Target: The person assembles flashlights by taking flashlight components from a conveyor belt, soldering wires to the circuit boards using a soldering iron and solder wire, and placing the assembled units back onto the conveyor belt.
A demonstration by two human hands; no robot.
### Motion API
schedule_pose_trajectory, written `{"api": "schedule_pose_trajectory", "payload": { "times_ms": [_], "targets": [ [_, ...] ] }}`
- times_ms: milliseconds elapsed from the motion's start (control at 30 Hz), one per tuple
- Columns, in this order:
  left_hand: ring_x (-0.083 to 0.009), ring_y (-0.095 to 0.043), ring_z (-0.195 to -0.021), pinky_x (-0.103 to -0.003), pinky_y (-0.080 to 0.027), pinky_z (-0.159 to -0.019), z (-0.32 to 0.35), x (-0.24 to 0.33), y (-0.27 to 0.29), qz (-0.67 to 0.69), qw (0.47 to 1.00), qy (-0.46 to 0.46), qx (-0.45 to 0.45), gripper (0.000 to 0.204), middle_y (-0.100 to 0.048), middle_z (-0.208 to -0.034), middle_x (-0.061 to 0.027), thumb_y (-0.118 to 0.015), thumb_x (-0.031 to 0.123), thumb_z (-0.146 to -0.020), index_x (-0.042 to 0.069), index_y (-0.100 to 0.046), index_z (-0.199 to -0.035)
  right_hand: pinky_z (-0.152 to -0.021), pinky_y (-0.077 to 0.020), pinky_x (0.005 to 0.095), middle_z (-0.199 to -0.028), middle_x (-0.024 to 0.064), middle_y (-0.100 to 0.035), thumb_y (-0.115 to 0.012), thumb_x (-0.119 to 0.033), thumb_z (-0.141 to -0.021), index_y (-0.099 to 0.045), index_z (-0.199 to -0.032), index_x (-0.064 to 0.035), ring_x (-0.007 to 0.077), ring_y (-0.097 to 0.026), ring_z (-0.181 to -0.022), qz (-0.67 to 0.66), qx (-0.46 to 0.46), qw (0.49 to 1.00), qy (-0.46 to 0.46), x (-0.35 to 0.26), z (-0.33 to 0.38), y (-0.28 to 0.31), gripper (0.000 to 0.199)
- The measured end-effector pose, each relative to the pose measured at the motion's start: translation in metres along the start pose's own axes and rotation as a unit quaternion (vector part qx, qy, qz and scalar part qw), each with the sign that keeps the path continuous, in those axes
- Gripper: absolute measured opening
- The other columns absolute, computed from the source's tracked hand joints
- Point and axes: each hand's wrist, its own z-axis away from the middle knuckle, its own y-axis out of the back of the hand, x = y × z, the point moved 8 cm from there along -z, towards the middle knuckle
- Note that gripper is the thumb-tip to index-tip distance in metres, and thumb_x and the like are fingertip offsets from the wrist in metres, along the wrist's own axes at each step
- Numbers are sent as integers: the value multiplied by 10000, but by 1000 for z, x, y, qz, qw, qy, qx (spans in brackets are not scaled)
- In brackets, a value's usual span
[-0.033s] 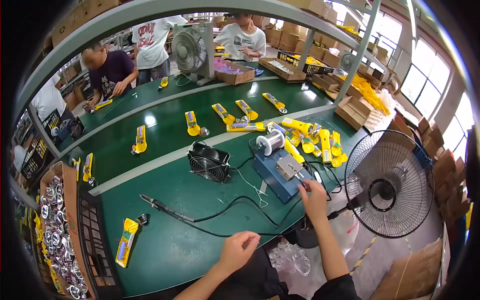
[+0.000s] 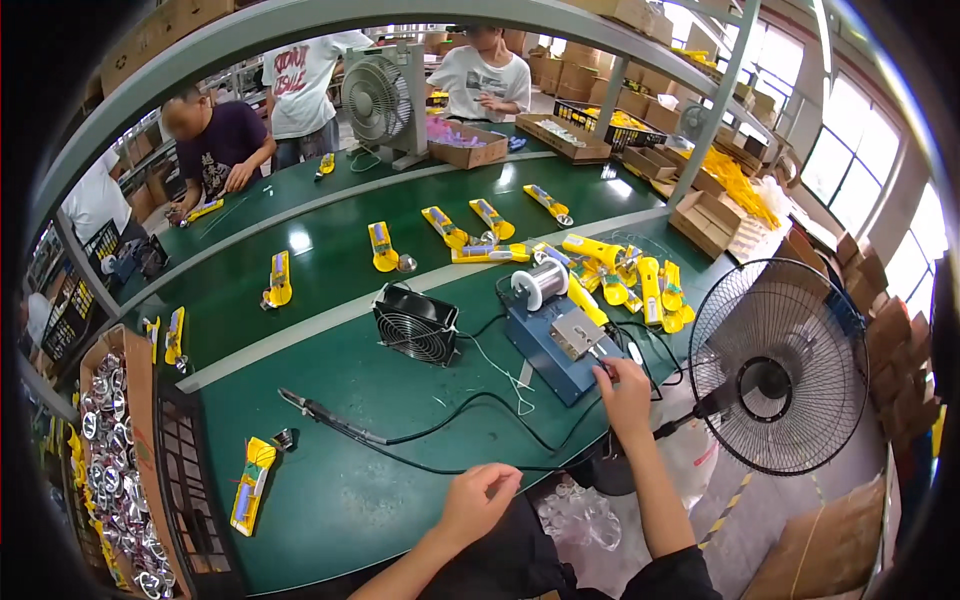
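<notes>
My right hand (image 2: 628, 400) reaches to the front of a blue box-shaped solder wire feeder (image 2: 550, 350). Thumb and forefinger pinch at the end of its short metal guide tube (image 2: 598, 352); whatever is between the fingertips is too small to see. On top of the box sits a spool of silvery wire (image 2: 541, 285). My left hand (image 2: 480, 502) rests by the table's front edge, fingers curled in and nothing visible in them. A soldering iron (image 2: 315, 408) lies on the green table (image 2: 380, 520), its black cable running toward the feeder. An opened yellow flashlight (image 2: 252, 487) lies left of it.
A small black fan (image 2: 417, 323) stands mid-table. Several yellow flashlights (image 2: 650, 290) are heaped behind the feeder; more lie along the belt (image 2: 340, 265). At left is a carton of shiny reflectors (image 2: 140, 400). A large caged fan (image 2: 775, 370) stands right. Co-workers (image 2: 215, 145) are across.
</notes>
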Motion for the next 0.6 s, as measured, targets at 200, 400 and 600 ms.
{"api": "schedule_pose_trajectory", "payload": {
  "times_ms": [200, 400, 600],
  "targets": [
    [-120, -597, -649, -223, -456, -583, -1, -4, -11, -3, 1000, 7, -20, 115, -617, -739, -91, -574, 79, -786, -20, -604, -836, -556, -400, 349, -635, 121, -523, -623, -85, -727, -564, -726, 12, 270, -517, -603, -5, -3, 1000, -16, 16, 2, -2, 113],
    [-134, -602, -655, -233, -458, -587, -4, 12, -21, 13, 999, 14, -35, 115, -624, -751, -90, -576, 82, -785, -14, -606, -841, -509, -386, 310, -615, 106, -512, -600, -63, -742, -555, -717, 13, 227, -498, -533, -17, 1, 998, -60, 25, 27, 30, 92],
    [-124, -601, -698, -231, -463, -636, -16, 29, -59, 39, 993, 7, -110, 130, -628, -799, -85, -562, 90, -803, -7, -602, -880, -497, -377, 286, -613, 100, -511, -601, -53, -743, -560, -731, 16, 191, -482, -519, -24, 6, 995, -100, 31, 47, 55, 82]
  ]
}}
